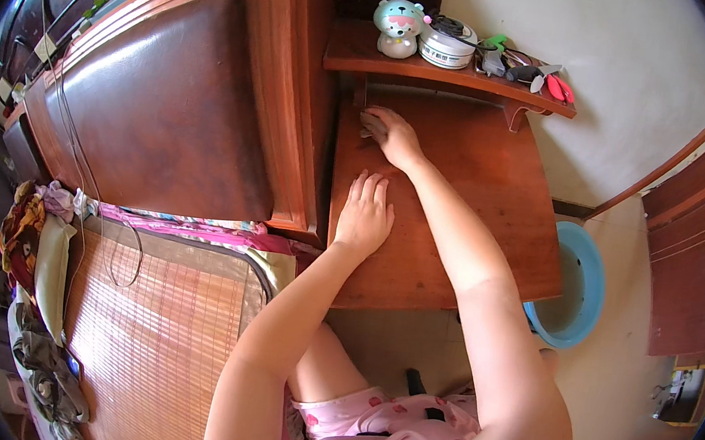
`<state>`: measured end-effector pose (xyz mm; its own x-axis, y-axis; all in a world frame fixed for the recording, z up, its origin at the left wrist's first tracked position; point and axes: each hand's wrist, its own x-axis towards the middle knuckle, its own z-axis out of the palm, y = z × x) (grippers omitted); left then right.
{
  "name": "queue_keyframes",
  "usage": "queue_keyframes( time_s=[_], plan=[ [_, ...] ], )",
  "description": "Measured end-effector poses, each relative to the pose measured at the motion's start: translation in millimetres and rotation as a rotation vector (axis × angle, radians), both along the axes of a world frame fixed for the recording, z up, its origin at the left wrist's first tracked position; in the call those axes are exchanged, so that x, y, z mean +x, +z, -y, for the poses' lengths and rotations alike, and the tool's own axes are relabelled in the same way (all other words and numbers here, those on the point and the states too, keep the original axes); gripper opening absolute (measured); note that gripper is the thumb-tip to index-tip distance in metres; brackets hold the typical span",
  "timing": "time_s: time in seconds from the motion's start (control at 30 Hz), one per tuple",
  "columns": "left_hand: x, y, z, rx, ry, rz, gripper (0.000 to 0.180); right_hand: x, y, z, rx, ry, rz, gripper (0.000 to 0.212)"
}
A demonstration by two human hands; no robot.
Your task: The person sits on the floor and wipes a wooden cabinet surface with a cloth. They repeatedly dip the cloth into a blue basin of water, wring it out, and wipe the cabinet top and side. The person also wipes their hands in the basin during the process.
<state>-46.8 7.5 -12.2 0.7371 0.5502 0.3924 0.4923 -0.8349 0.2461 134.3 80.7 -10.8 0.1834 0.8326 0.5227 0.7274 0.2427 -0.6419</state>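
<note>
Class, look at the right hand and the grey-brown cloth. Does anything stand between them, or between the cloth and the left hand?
Nothing visible: the right hand touches the grey-brown cloth directly. No object shows between the cloth and the left hand, which rests on the wooden tabletop.

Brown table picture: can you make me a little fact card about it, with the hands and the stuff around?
Table: brown wood
Left hand: resting flat on the table, fingers spread a little
Right hand: farther up the table, holding a grey-brown cloth
Shelf: above the table's far end
On the shelf: a blue-and-white bear figure, a round white container with a dark cable on top, and some tools
On the floor, right: a blue basin, partly behind the table
Left side: a woven mat
</note>
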Motion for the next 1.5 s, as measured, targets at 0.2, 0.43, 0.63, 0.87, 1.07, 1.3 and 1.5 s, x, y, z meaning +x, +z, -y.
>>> queue_keyframes(
  time_s=[0.2, 0.43, 0.63, 0.87, 1.07, 1.3, 1.5],
  plan=[
    [-1, 12, 5, -0.099, 0.018, 0.099, 0.057, -13, 3, -19, -0.24, 0.102, 0.439, 0.04],
    [-4, 25, 11, -0.005, 0.101, 0.194, 0.075, -25, 12, 36, -0.48, 0.364, 0.386, 0.037],
    [-1, 11, -9, -0.135, 0.13, 0.48, 0.066, -29, 24, 117, -0.237, 0.522, 0.28, 0.03],
    [19, -1, -21, -0.144, 0.264, 0.098, 0.061, -21, 31, 188, -0.26, 0.554, 0.268, 0.036],
    [21, -2, -16, -0.047, 0.323, -0.105, 0.064, 23, 50, 202, -0.089, 0.274, -0.074, 0.029],
    [24, 6, -12, -0.062, 0.316, -0.167, 0.064, 173, 13, 184, 0.056, -0.489, -0.038, 0.035],
    [23, 9, -11, -0.076, 0.317, -0.225, 0.064, 174, -14, 144, -0.255, -0.675, 0.39, 0.032]
  ],
)
